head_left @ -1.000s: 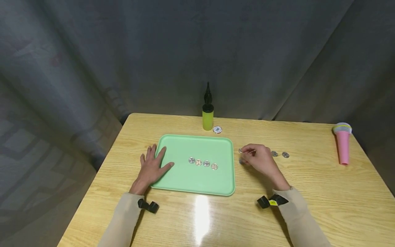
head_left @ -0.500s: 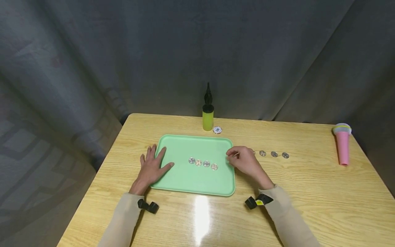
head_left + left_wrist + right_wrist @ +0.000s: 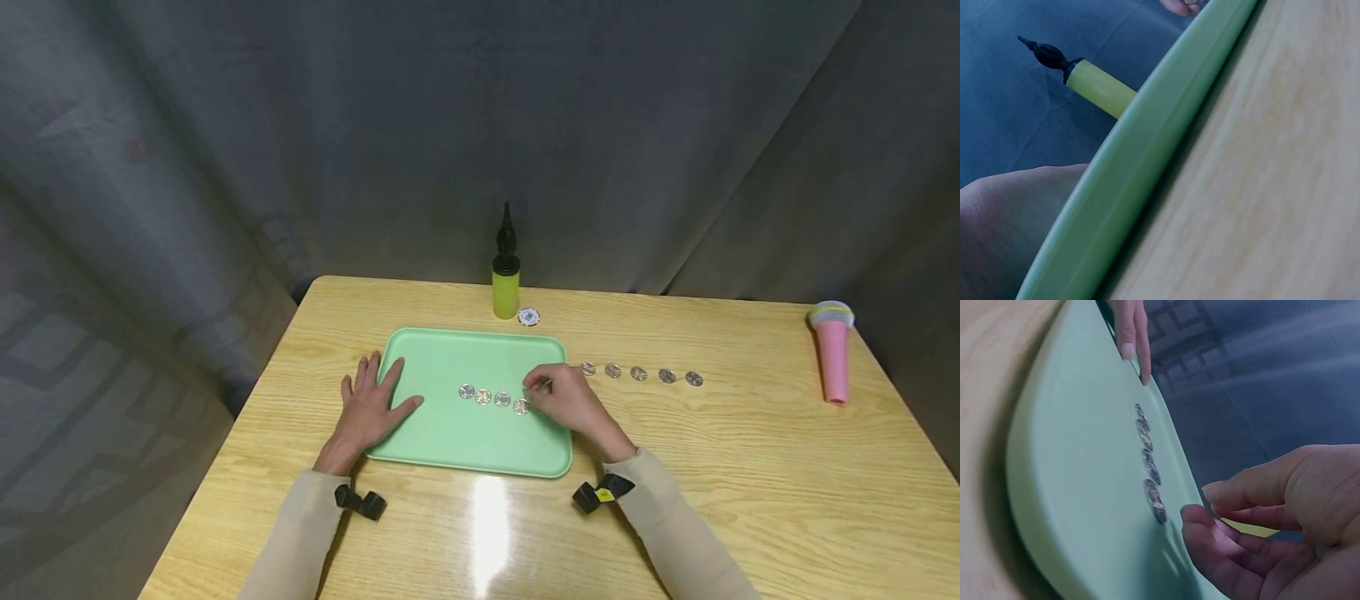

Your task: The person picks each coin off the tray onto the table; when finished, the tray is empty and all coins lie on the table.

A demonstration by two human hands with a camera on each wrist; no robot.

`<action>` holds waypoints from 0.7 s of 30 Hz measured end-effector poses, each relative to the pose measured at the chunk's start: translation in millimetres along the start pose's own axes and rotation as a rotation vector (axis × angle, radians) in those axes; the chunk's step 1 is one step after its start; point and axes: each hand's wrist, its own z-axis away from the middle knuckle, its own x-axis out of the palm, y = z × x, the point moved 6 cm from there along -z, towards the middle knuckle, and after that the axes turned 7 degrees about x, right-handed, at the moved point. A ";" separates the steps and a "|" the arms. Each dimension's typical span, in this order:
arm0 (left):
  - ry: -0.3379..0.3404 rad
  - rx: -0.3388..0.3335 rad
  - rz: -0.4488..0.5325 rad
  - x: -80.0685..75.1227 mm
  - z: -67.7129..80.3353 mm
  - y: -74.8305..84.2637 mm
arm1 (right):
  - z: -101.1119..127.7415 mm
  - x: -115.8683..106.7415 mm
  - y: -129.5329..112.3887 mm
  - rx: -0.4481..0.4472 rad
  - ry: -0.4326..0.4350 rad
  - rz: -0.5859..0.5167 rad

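Over the green tray (image 3: 450,446), noted right hand (image 3: 566,398) shifted inward from the rim since half a second ago, with bent fingers; cannot tell if grasping anything. Between hands, counted four coins (image 3: 502,399), rowed toward right fingertips. Saw left hand (image 3: 367,412) spread, released, on left rim.

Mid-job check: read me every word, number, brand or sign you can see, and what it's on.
No text is legible in any view.
Poker chip: a mark at its centre, too small to read.
Yellow label on the right wrist strap: any print too small to read.
Shiny discs in the tray: patterned faces, too small to tell any lettering.
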 end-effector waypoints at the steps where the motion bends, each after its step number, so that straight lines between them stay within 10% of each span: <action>1: 0.000 0.001 0.000 -0.1 0.0 0.1 | 0.1 1.8 -0.1 -0.001 -0.002 0.001; 21: 0.007 -0.003 -0.005 -1.2 1.6 -0.9 | 0.3 25.8 4.1 -0.014 -0.011 0.030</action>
